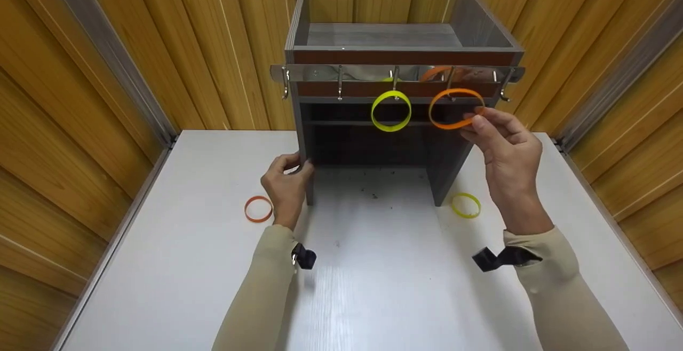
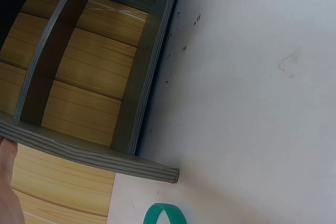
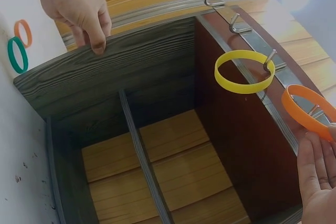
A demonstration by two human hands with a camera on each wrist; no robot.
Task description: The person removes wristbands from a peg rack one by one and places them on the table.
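My right hand (image 1: 507, 153) pinches the right side of an orange silicone wristband (image 1: 448, 126) between thumb and fingers. The band is at a metal hook (image 3: 315, 109) on the rail, and the hook's tip shows within the loop; whether it bears the band I cannot tell. One hook to the left, a yellow wristband (image 1: 391, 128) hangs. Low on the left side panel (image 1: 304, 137) of a dark grey wooden shelf, my left hand (image 1: 285, 183) grips the edge, thumb on the inner face. The left wrist view catches only a few of its fingers (image 2: 8, 187).
A metal hook rail (image 1: 368, 73) spans the shelf front. On the white table (image 1: 373, 287) lie an orange-red band (image 1: 258, 221) on the left, a yellow band (image 1: 467, 216) on the right, and a green band (image 3: 18, 56) near the left panel. Wood-patterned walls (image 1: 213, 47) surround the table.
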